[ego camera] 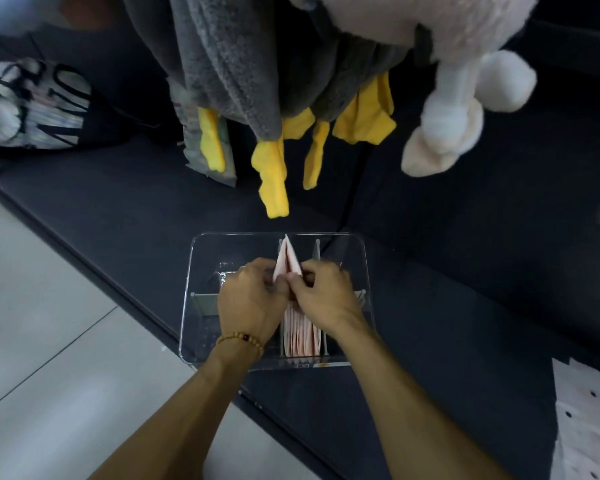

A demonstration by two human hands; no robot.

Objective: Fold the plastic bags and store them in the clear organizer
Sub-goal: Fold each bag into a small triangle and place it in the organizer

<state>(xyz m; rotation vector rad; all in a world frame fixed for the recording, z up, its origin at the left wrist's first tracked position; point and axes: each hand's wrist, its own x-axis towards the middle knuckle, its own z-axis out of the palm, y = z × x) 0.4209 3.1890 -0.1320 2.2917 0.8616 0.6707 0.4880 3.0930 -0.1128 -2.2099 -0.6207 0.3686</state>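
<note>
Reaching down over the clear organizer (201, 341), I have both forearms stretched out ahead of me, a beaded bracelet (240, 340) around my left wrist. The organizer sits on a dark cushioned seat (447, 306), close to its front edge, with pale floor tiles (49, 341) below on my left. In its middle compartment, nearest me, a row of folded pink plastic bags (302, 336) stands on edge between grey dividers (201, 303). Just beyond them my left hand (250, 299) and right hand (326, 296) meet over the same compartment, knuckles nearly touching. The fingers (298, 280) of both hands are curled in, pinching the lower end of one folded pink bag (287, 259), whose pointed tip stands upright above my hands toward the organizer's far wall. A white sheet with black dots (586, 427) lies on the seat at my right. Farther back hang a grey plush with yellow feet (274, 178) and a pale plush toy (444, 133), and a dark printed bag (35, 105) rests at the far left.
</note>
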